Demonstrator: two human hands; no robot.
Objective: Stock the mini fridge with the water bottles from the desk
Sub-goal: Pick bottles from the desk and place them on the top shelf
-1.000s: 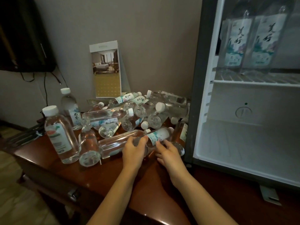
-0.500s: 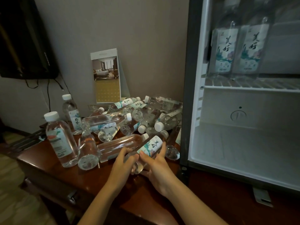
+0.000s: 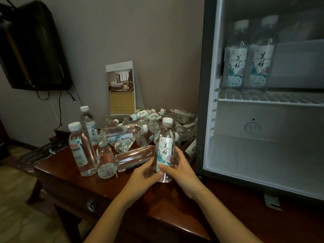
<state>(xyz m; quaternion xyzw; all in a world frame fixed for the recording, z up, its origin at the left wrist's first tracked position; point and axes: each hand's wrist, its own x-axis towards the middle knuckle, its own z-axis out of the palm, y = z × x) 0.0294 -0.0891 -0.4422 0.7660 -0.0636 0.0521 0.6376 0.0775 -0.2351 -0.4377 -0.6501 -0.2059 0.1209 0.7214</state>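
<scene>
Now, in hand: we hold one water bottle [image 3: 164,151] upright just left of the mini fridge [image 3: 263,120], above the desk [image 3: 73,174].
Left hand: our left hand [image 3: 145,174] cups the bottle's lower part, fingers curled loosely round its left side.
Right hand: our right hand [image 3: 180,171] wraps the lower label from the right, thumb across the front; both hands are closed on the same bottle.
Pile: the other bottles [image 3: 133,135] lie heaped on the desk left of the fridge, with three standing upright farther left of it.
Stocked: two labelled bottles [image 3: 249,55] stand on the wire shelf [image 3: 280,99] inside the fridge; the compartment below the shelf looks bare.
Handling: we judge the bottle full, so moderately heavy for its size, with thin clear plastic that gives a little under a squeeze.
Slip: the smooth plastic may be slick; the paper label offers the surer surface.
Grip: we would take it at mid-body over the label, one hand being enough, cap up.
Risk: pulling from the heap could set the round bottles beside the fridge rolling toward the desk edge.
Hidden: the fridge's right part and its door lie outside the view.
Unclear: bottles at the back of the pile, against the fridge's side, overlap so we cannot count them.
Unclear too: the fridge's upper interior is dim, and the small label print is unreadable.
</scene>
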